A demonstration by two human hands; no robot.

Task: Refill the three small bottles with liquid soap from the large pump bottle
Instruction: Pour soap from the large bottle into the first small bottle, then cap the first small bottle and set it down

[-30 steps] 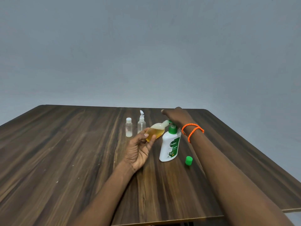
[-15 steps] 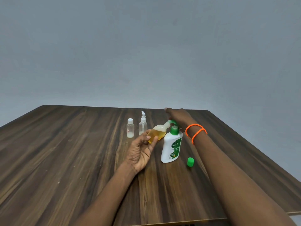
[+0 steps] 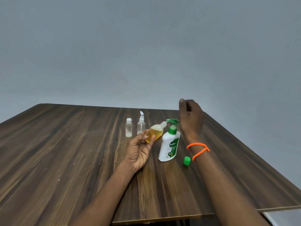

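Observation:
A white pump bottle (image 3: pixel 169 145) with a green pump head stands upright on the table. My left hand (image 3: pixel 140 149) holds a small bottle of amber soap (image 3: pixel 154 132), tilted, its open neck right at the green spout. My right hand (image 3: pixel 190 116) hovers above and just right of the pump head, off it, fingers loosely curled with nothing in them. Two more small clear bottles stand behind: a white-capped bottle (image 3: pixel 128 128) with a little white liquid at its bottom, and a small pump-top bottle (image 3: pixel 141 123). A loose green cap (image 3: pixel 187 161) lies right of the large bottle.
All of it rests on a dark wooden table (image 3: pixel 65 160) before a plain grey wall. The table's front edge runs along the bottom, with a step in it at the lower right. Orange bead bracelets (image 3: pixel 197 150) circle my right wrist.
My right hand has lifted off the pump head and risen above it. The pump head has come back up. My left hand keeps the amber bottle at the spout.

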